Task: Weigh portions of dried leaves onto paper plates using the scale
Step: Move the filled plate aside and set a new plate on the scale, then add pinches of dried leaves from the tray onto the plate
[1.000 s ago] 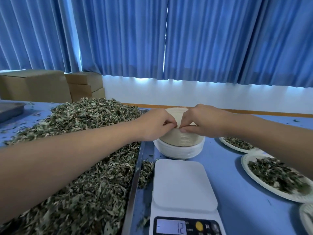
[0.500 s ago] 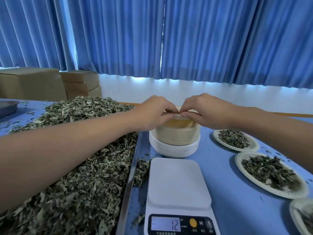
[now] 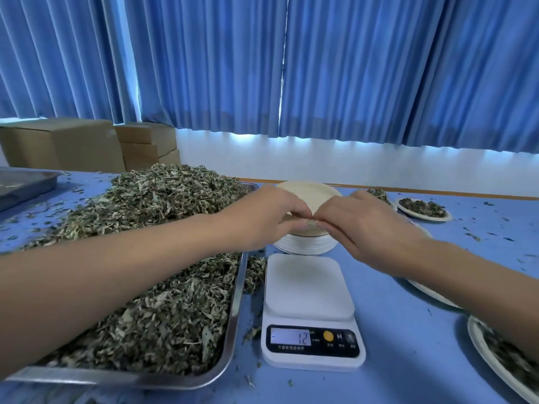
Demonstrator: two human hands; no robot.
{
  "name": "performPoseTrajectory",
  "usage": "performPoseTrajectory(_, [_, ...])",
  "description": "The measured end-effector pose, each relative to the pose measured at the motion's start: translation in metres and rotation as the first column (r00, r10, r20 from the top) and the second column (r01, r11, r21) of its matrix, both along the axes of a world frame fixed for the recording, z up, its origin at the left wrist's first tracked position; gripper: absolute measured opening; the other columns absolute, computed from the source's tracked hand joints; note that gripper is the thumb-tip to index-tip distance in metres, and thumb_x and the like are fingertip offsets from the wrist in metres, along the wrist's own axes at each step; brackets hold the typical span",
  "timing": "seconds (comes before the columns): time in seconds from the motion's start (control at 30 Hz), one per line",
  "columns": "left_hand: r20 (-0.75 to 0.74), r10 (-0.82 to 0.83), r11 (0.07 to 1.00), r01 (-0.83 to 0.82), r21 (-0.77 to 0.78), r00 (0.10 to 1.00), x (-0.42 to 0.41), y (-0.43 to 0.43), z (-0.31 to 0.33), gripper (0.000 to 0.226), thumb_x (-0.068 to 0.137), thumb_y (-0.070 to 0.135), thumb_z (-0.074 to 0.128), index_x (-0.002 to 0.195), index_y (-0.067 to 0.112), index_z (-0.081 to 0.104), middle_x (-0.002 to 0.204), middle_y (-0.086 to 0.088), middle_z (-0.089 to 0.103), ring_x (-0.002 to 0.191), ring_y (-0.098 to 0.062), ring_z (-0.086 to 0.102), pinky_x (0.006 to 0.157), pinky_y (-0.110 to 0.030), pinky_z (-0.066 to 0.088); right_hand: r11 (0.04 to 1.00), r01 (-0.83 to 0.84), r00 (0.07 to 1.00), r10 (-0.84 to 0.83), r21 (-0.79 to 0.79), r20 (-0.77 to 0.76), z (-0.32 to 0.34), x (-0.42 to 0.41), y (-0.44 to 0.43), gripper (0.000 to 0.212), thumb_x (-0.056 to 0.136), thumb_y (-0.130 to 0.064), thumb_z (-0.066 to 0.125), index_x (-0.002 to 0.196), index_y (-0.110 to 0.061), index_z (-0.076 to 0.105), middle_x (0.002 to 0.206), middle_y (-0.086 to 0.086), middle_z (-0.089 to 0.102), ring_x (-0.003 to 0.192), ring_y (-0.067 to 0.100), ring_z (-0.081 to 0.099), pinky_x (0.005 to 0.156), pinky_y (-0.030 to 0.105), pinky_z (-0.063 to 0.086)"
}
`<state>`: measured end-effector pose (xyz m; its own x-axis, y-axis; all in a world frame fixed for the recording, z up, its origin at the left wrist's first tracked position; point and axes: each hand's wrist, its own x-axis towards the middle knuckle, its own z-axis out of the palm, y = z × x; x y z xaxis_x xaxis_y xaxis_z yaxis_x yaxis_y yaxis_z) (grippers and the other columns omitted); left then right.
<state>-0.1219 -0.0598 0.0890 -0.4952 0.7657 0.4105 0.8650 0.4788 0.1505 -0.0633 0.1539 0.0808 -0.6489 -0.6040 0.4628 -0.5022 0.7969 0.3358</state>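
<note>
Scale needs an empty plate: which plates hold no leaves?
The stack behind the scale, pinched by the left hand and right hand; single plates on the right carry leaves.

The room is recognised as a plain workroom for portioning and packing. Long blue curtains (image 3: 364, 71) are drawn along the far wall, and brown cardboard boxes (image 3: 64, 144) are stacked at the far left. On the blue tabletop (image 3: 408, 345) a large steel tray (image 3: 236, 307) is heaped with dried leaves (image 3: 151, 205), and a digital scale (image 3: 309, 290) is placed near a stack of paper plates (image 3: 303, 246).
</note>
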Motion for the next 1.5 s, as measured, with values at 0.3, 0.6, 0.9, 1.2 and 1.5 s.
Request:
performPoseTrajectory(0.3, [0.006, -0.131, 0.982, 0.13, -0.14, 0.991, 0.052, -0.023, -0.063, 0.022, 0.097, 0.027, 0.059, 0.116, 0.022, 0.069, 0.106, 0.006, 0.07, 0.098, -0.012, 0.06, 0.09, -0.036, 0.048, 0.993, -0.117, 0.992, 0.117, -0.003, -0.04, -0.076, 0.059, -0.009, 0.025, 0.099, -0.023, 0.054, 0.102, -0.013, 0.077, 0.102, 0.0, 0.074, 0.081, 0.021, 0.07, 0.075, 0.037, 0.056])
performPoseTrajectory(0.6, [0.115, 0.267, 0.958, -0.276, 0.072, 0.957, 0.018, -0.046, -0.045, 0.029, 0.099, 0.036, 0.047, 0.122, 0.033, 0.064, 0.118, 0.011, 0.068, 0.103, -0.01, 0.064, 0.091, -0.038, 0.053, 0.811, 0.104, 0.994, -0.095, -0.575, 0.046, -0.089, 0.047, 0.007, 0.032, 0.104, -0.03, 0.043, 0.099, -0.015, 0.071, 0.1, -0.003, 0.07, 0.093, 0.022, 0.066, 0.08, 0.043, 0.049])
performPoseTrajectory(0.9, [0.116, 0.612, 0.632, -0.395, -0.667, 0.782, -0.019, -0.048, -0.041, 0.066, 0.079, 0.033, 0.081, 0.137, 0.015, 0.054, 0.125, -0.007, 0.061, 0.092, -0.023, 0.064, 0.07, -0.028, 0.05, 0.282, 0.49, 0.868, -0.24, -0.825, 0.434, -0.118, 0.001, 0.048, 0.042, 0.106, -0.026, 0.047, 0.071, -0.015, 0.068, 0.069, 0.0, 0.073, 0.044, 0.008, 0.062, 0.049, 0.021, 0.046])
performPoseTrajectory(1.2, [0.145, 0.608, 0.677, -0.414, -0.608, 0.781, -0.023, -0.053, -0.04, 0.053, 0.075, 0.026, 0.084, 0.123, 0.013, 0.065, 0.121, -0.011, 0.066, 0.099, -0.028, 0.061, 0.086, -0.035, 0.051, 0.295, 0.505, 0.863, -0.184, -0.811, 0.47, -0.119, -0.002, 0.054, 0.041, 0.103, -0.022, 0.051, 0.07, -0.012, 0.072, 0.068, -0.002, 0.074, 0.047, 0.013, 0.063, 0.061, 0.03, 0.049])
performPoseTrajectory(1.5, [0.126, 0.608, 0.724, -0.482, -0.494, 0.784, -0.019, -0.057, -0.028, 0.043, 0.078, 0.02, 0.08, 0.119, 0.018, 0.068, 0.115, -0.005, 0.069, 0.1, -0.028, 0.065, 0.09, -0.042, 0.055, 0.328, 0.498, 0.867, -0.163, -0.803, 0.471, -0.119, -0.001, 0.055, 0.041, 0.103, -0.023, 0.052, 0.069, -0.014, 0.073, 0.065, -0.005, 0.073, 0.047, 0.009, 0.062, 0.06, 0.027, 0.047])
